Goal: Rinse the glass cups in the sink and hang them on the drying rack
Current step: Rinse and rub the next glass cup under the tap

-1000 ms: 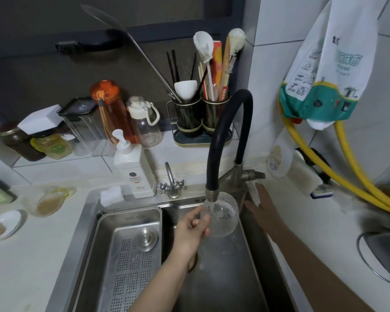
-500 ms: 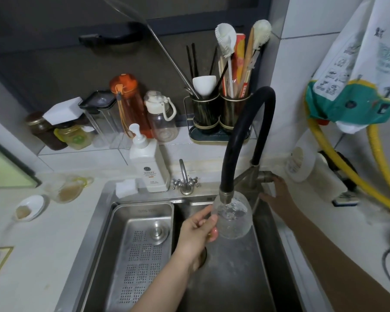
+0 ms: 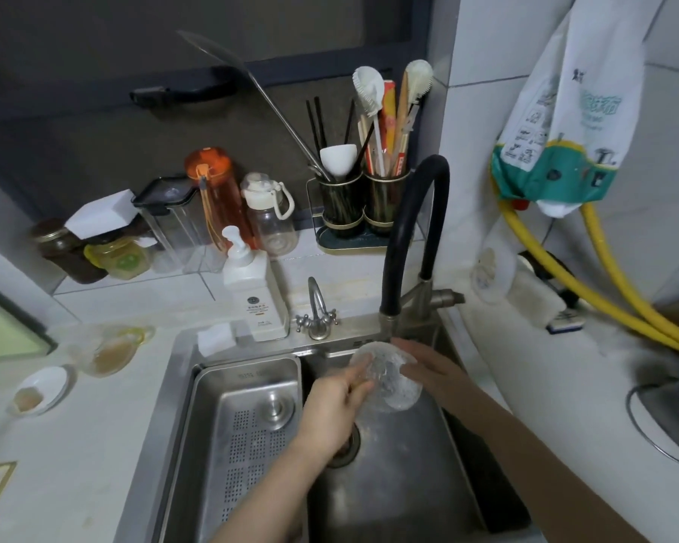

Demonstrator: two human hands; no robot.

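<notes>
Both my hands were on the glass cup (image 3: 387,380) under the faucet (image 3: 410,244), over the sink (image 3: 389,484).

My left hand (image 3: 330,411) gripped the cup's left side, fingers curled round its rim, while my right hand (image 3: 428,366) lay against its right side with fingers fairly straight. The cup was tilted, just below the black spout. The perforated drain tray (image 3: 247,436) sat in the left basin, the soap dispenser (image 3: 253,286) behind it.

Clear, wet-looking glass cup (image 3: 387,380); brushed stainless-steel sink (image 3: 392,499) with perforated metal tray (image 3: 247,433); matt black rubbery faucet hose (image 3: 412,229) on a dull metal base; glossy white plastic soap bottle (image 3: 253,295); smooth white wall tiles (image 3: 483,37); glossy yellow hoses (image 3: 588,284).
</notes>
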